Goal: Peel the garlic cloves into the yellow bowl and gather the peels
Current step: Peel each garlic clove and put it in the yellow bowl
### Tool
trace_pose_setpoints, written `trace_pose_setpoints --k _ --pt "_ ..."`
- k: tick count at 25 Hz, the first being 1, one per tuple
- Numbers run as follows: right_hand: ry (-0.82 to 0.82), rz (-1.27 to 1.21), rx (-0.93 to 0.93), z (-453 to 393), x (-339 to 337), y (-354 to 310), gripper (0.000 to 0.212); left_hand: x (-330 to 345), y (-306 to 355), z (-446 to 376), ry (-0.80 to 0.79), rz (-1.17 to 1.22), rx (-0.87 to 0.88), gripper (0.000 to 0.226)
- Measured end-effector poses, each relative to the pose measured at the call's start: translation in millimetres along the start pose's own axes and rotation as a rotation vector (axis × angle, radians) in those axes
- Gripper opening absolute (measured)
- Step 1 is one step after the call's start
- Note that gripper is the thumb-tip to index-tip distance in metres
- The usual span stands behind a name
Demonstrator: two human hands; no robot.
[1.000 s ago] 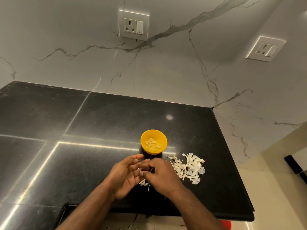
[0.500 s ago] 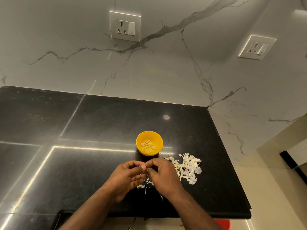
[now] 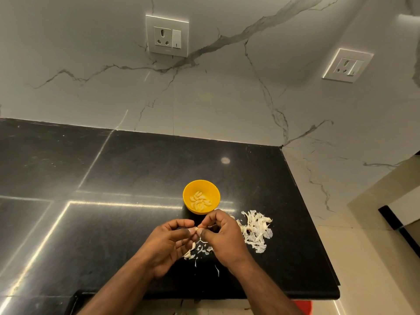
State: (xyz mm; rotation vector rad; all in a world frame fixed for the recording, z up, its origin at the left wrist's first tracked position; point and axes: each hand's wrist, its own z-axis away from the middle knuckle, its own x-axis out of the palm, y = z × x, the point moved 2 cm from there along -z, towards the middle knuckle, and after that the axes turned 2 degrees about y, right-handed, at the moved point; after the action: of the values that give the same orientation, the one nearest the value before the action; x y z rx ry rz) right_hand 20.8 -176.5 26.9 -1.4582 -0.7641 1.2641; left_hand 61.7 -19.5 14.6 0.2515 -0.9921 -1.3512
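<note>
The garlic clove point(image 3: 195, 229) pinched between both hands is mostly covered by fingertips. Peels point(image 3: 241, 226) behind the right hand point(image 3: 223, 238) are partly hidden.

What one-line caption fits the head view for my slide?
Both hands, left hand and right hand, pinch a garlic clove before the yellow bowl, peels piled alongside.
</note>
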Motion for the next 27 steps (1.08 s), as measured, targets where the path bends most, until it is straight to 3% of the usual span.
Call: trace_pose_setpoints --k 8,19,27 --pt "-0.073 -0.026 0.044 -2.2 -0.6 4.0 0.015 -0.5 0.2 -0.3 0.064 -0.217 0.174 0.024" --pt "-0.086 -0.135 0.13 -0.6 0.0 2.3 0.019 -2.4 -3.4 -2.3 0.049 -0.335 0.251 0.023" --pt "-0.054 -0.375 0.264 -0.1 1.7 0.2 0.016 2.3 -2.1 2.0 0.039 -0.409 0.324 0.015"
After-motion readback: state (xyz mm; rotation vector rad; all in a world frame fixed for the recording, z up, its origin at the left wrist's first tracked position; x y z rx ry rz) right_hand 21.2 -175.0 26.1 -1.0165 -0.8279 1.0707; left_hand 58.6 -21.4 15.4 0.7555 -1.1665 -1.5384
